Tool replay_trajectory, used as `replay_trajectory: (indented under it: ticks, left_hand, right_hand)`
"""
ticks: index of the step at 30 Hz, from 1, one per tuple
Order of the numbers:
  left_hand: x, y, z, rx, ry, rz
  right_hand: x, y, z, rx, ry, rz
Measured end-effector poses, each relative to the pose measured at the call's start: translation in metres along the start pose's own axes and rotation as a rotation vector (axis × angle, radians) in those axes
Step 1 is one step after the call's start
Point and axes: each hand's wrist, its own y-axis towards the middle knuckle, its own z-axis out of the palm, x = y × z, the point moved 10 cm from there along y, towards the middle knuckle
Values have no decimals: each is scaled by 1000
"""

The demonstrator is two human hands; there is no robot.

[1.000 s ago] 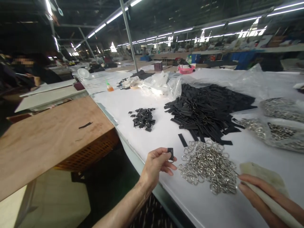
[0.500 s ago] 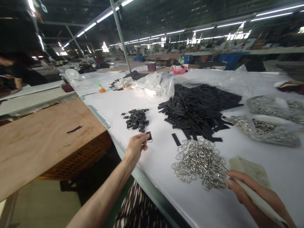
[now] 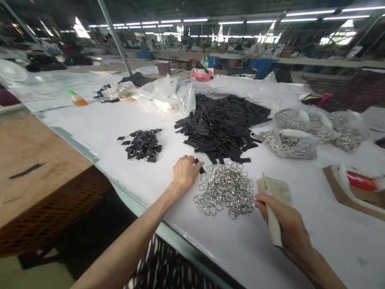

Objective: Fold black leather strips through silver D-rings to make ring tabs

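Note:
My left hand point(image 3: 185, 173) is at the near edge of a big heap of black strips point(image 3: 224, 124), its fingers closed on one loose black strip point(image 3: 199, 165) on the white table. Just right of it lies a pile of silver D-rings point(image 3: 227, 188). My right hand point(image 3: 284, 220) grips the pale handle of a thin-tipped tool point(image 3: 273, 224), its narrow metal point up over a yellowish slab point(image 3: 278, 189). To the left sits a small pile of black strips folded around rings point(image 3: 142, 145).
Clear bags of metal rings point(image 3: 296, 142) lie at the right, near an open cardboard box point(image 3: 345, 192). Crumpled plastic point(image 3: 168, 94), an orange-filled bottle point(image 3: 77, 99) and a pink basket point(image 3: 202, 75) are farther back. A wooden board point(image 3: 45, 160) adjoins the table's left edge.
My left hand has let go of a strip with a ring by the small pile and moved right to a loose strip. The tool in my right hand now points more upward. The view has swung right.

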Motion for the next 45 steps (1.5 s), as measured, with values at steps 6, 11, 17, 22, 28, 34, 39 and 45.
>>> replay_trajectory:
  ticks: [6,11,17,22,28,34,39,45]
  left_hand:
    - [-21,15,35,136,406,15]
    - [-23,16,36,208,532,33]
    - [-21,9,35,232,455,17]
    - [-5,-4,26,250,207,-35]
    - [16,-43,28,481,-328,-163]
    - [21,-84,39,621,-760,-308]
    - [17,-99,41,599,-950,-362]
    - [18,-106,40,517,-1087,-406]
  right_hand:
    - [46,-4,31,234,19,-221]
    - [69,-5,37,210,20,-292]
    - [81,-4,44,186,19,-301]
    - [86,-2,65,209,-169,-328]
    - [95,0,83,122,-287,-423]
    - [100,-6,87,59,-326,-502]
    - [100,-2,86,53,-329,-493]
    - [94,3,84,73,-271,-407]
